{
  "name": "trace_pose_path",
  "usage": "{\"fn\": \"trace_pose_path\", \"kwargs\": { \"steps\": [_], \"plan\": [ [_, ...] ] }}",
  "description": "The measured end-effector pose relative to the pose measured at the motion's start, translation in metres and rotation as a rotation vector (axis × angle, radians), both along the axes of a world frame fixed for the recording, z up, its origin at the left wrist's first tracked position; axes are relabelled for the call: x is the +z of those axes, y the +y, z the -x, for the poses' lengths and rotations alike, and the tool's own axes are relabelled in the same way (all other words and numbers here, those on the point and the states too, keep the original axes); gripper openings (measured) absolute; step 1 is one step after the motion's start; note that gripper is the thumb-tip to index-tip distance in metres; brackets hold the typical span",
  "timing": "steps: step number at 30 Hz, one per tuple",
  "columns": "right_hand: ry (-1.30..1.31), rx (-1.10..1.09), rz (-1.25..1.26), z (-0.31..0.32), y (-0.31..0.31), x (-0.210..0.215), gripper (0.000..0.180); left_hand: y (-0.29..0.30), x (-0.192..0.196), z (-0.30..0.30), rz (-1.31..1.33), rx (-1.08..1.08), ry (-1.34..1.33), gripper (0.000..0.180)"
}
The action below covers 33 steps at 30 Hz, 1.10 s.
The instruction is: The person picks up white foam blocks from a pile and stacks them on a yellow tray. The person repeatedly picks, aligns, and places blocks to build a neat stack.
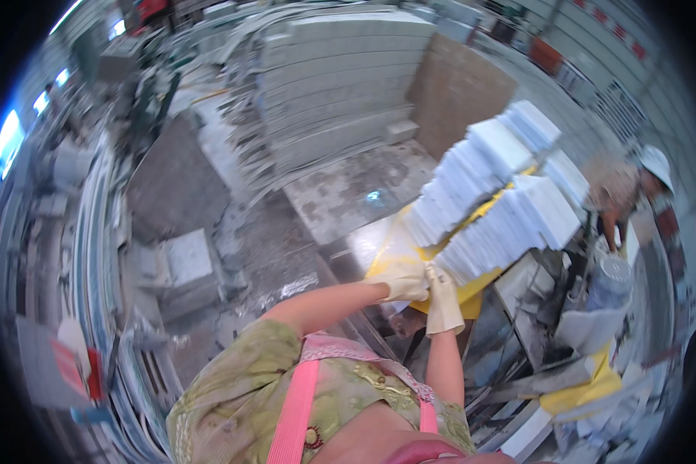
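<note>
Both my hands wear loose cream gloves and meet at the near end of two rows of white stone slabs. My left hand (404, 280) reaches in from the left, its closed fingertips against the right glove. My right hand (444, 303) points away from me beside it, fingers drawn together. Whatever is between the fingers is too small and blurred to make out. The left row of slabs (460, 182) and the right row of slabs (503, 228) stand on edge, packed tightly. Yellow sheeting (472, 288) shows between and under them.
A tall stack of pale slabs (348, 85) stands behind, with a brown board (460, 89) leaning beside it. Left lie a grey slab (174, 182) and a block (187, 259). At right, a person in a white helmet (656, 166) bends near a bucket (611, 282) and scattered offcuts.
</note>
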State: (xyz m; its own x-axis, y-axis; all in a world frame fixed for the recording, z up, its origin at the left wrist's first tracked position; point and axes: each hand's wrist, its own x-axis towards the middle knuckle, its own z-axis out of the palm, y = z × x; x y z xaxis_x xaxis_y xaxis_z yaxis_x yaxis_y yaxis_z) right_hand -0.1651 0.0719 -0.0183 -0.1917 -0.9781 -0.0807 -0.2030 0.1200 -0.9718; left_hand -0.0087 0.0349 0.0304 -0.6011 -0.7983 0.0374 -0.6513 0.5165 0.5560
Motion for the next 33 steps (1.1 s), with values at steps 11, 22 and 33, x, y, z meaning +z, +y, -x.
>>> {"fn": "trace_pose_path", "kwargs": {
  "steps": [11,22,33],
  "plan": [
    [-0.088,-0.15,0.135,-0.018,0.009,0.007,0.042,-0.025,0.005,0.006,-0.203,-0.178,-0.294,0.057],
    [-0.375,-0.241,0.198,-0.034,0.008,0.003,0.038,-0.029,0.005,-0.005,-0.12,-0.158,-0.258,0.068],
    [-0.56,-0.161,-0.057,-0.036,0.026,0.027,0.052,0.047,-0.093,-0.021,-0.49,0.31,0.849,0.117]
  ]
}}
